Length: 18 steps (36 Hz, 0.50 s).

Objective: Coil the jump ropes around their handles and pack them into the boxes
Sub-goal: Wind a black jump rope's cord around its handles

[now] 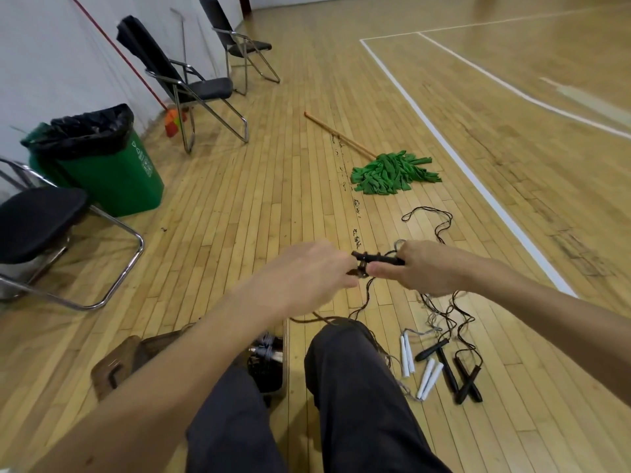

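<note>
- the right hand (433, 268) grips the black handles (375, 258) level, as a steady spool.
- the left hand (307, 274) pinches the cord (362, 300) at their end, likely to wind it tight.
- the box (285, 339) sits between the legs for easy packing; loose ropes (440, 367) lie on the floor beside it.

wooden floor (239, 206) | green mop (392, 172) | green bin (112, 179) | 3 folding chairs (201, 88) | loose jump ropes (429, 377) | box (116, 367)
</note>
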Motion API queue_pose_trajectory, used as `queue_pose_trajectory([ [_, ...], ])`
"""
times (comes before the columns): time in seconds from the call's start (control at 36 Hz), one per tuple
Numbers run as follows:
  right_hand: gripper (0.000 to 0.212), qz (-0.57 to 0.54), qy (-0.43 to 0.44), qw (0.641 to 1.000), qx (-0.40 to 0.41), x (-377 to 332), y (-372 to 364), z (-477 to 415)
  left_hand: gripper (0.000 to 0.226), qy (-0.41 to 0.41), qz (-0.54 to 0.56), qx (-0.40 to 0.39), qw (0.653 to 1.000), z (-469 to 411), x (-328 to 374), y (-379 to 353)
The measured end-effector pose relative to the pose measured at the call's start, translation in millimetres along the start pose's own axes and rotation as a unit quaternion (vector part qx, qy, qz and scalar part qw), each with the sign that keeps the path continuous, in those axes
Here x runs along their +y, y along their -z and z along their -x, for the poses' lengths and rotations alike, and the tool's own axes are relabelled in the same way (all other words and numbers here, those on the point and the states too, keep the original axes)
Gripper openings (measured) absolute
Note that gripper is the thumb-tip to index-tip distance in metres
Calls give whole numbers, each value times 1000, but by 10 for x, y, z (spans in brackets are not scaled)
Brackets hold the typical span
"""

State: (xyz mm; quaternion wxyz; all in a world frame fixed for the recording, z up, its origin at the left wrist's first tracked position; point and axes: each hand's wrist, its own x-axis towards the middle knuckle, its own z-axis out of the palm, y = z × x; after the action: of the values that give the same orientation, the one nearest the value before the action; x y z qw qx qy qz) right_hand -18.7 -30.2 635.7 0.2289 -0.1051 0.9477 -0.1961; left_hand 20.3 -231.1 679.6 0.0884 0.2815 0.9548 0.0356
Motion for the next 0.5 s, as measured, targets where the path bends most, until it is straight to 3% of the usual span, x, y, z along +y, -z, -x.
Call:
queue_pose_trajectory([
  [0.19,62,26,64,994,-82,-200,48,315,31,-96,59,-2,994,52,-157,363],
  [0.5,71,90,169,979,-64,-446,145,705,14,-148,280,-23,948,-5,-222,447],
])
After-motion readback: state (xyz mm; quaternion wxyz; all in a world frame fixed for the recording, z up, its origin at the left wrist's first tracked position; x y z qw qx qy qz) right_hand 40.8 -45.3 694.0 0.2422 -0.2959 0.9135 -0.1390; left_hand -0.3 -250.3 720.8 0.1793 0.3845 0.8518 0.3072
